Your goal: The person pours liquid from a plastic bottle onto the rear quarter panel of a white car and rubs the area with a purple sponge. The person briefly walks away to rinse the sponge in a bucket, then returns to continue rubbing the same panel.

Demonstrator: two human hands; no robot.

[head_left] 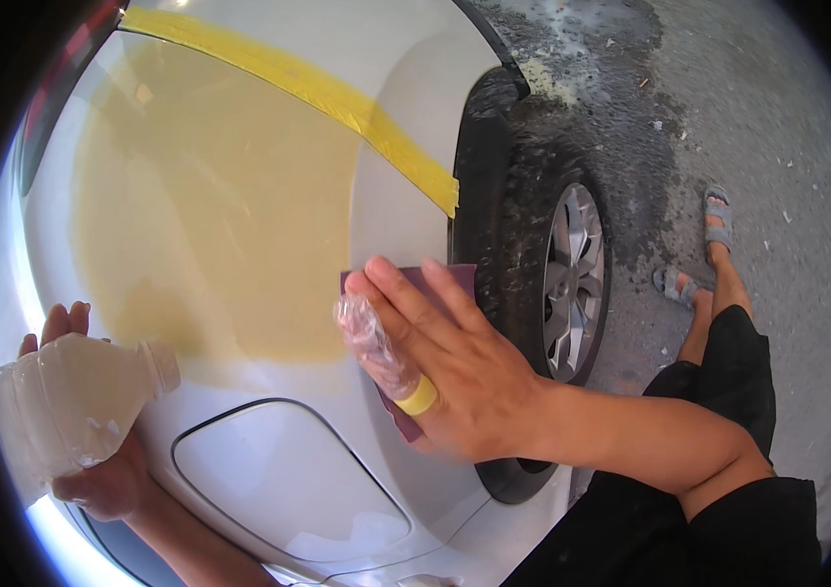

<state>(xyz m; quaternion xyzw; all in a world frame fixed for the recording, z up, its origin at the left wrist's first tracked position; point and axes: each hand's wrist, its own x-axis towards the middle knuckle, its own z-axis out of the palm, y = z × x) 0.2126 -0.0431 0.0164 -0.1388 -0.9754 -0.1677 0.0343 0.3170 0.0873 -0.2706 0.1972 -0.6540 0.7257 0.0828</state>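
Observation:
My right hand (pixel 479 401) lies with fingers outstretched on a sheet of purple sandpaper (pixel 464 282), holding it against the silver car panel beside the wheel arch. Clear plastic wraps one of its fingers, with a yellow band at the base. At the left, my left hand (pixel 117 479) is closed round a translucent plastic bottle (pixel 73 406), tipped sideways with its neck pointing right. Its cap end sits near the lower edge of a tan patch (pixel 210 205) on the panel. The bottle hides part of the left palm.
Yellow masking tape (pixel 317 93) crosses the panel above the patch. A closed fuel flap (pixel 288 479) lies below, between my arms. The tyre and alloy wheel (pixel 572 284) stand at the right. My sandalled feet (pixel 717 220) are on partly wet grey ground.

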